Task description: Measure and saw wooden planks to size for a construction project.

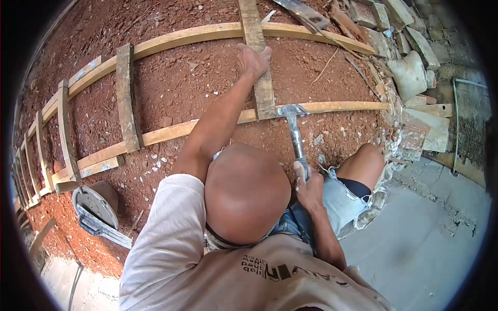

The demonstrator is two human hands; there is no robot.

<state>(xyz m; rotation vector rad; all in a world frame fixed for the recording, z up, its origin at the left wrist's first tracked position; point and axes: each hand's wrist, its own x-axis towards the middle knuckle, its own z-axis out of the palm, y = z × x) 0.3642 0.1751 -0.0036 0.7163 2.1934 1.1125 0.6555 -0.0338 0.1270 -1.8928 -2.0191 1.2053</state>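
Left hand (253, 60) grips plank (264, 90) | right hand (310, 189) grips hammer (296, 136) by plank edge | open soil (324, 78)

1. Left hand (252, 62) on the crosspiece (265, 93): I can't see most fingers, so grip unclear.
2. Right hand (311, 187): its own fingers hide part of the hammer (296, 136) handle; palm side out of my sight.
3. Hammer head beside crosspiece's near end: touching or apart, I can't tell.
4. Crosspiece's far end and part of the saw (303, 12): cut off at the far edge.
5. Wooden frame (171, 133), leftmost rungs: too small at the dark rim for me to count.
6. Bare knee (247, 194): blocks my view of the ground under it.
7. Round container (107, 194), left: contents unclear.
8. Shirt (171, 233): cut off at the near edge.
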